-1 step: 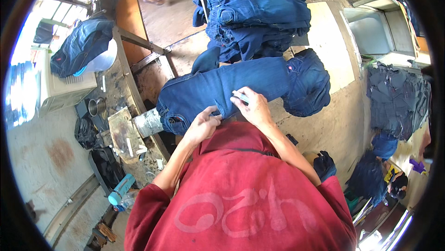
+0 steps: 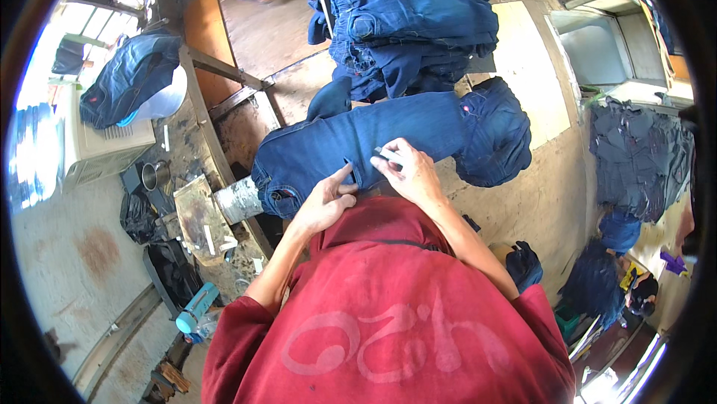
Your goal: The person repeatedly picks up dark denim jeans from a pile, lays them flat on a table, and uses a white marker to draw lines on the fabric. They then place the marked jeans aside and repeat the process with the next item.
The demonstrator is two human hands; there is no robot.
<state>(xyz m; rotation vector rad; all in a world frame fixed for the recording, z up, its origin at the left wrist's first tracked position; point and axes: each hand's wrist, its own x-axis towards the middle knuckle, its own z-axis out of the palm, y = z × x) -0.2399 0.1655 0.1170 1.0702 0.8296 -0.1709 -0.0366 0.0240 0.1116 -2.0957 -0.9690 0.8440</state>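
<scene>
Blue denim jeans (image 2: 418, 124) lie right under the fingers, one leg drawn over a pale, rough-surfaced cylinder (image 2: 239, 199) whose bare end pokes out to the left of them. Left hand (image 2: 323, 206): index finger reaching onto the cloth beside a small slit, thumb standing apart from it, nothing visibly gripped. Right hand (image 2: 412, 174): thumb and fingertips pinching a small pale stick (image 2: 388, 155) just above the denim.

Well left of the fingers, a metal mug (image 2: 154, 175) stands by the stained tabletop (image 2: 178, 134); its contents cannot be made out. Farther left and beyond, a white-and-blue tub (image 2: 176, 90) sits partly under more jeans (image 2: 134, 75). A teal bottle (image 2: 197, 307) lies left and nearer the body.

A tiny red label (image 2: 468, 112), unreadable, marks the denim right of the fingers. Faded curling figures spread across the soft red shirt (image 2: 418, 284) below them. Beyond the fingers rises a crumpled denim heap (image 2: 411, 27).
</scene>
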